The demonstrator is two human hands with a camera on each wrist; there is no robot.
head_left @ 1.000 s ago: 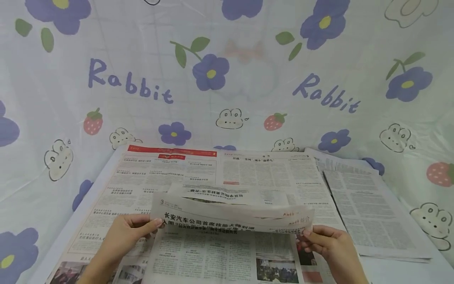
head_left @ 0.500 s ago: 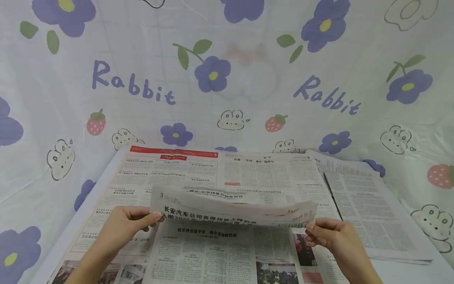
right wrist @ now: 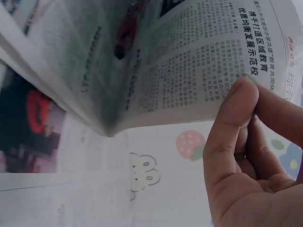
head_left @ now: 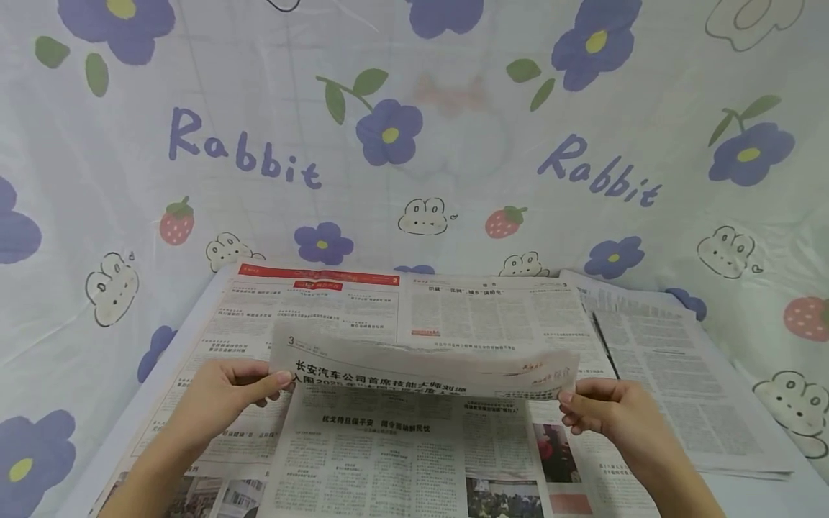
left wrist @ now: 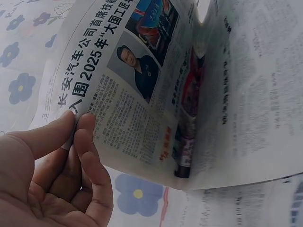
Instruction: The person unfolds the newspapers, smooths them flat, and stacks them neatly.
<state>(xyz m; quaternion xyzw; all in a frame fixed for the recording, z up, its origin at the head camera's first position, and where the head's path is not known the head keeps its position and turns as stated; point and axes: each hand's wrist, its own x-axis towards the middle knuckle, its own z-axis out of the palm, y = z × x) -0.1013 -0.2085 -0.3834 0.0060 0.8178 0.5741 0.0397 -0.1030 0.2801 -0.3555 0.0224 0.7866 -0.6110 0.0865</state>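
Observation:
A newspaper sheet (head_left: 414,370) is held up by its two upper corners, its raised edge curling over the printed page below. My left hand (head_left: 223,399) pinches the left corner between thumb and fingers; the left wrist view shows that thumb (left wrist: 49,137) on the paper's edge. At the opposite corner, my right hand (head_left: 612,410) pinches the paper, thumb and forefinger together in the right wrist view. Inside the fold lies a slender red-and-black object (left wrist: 186,149) with a dark cylindrical end, also partly visible as a red shape (right wrist: 128,35). Its kind is unclear, and the head view hides it.
An opened newspaper (head_left: 486,313) with a red banner on its left page lies beneath. More printed sheets (head_left: 686,388) are stacked at the right on the white table surface (head_left: 745,493). A patterned curtain (head_left: 453,144) hangs behind the table.
Both hands have risen a little, lifting the held newspaper edge farther up. More of the printed page beneath that edge now shows. The pinch at each corner stays the same.

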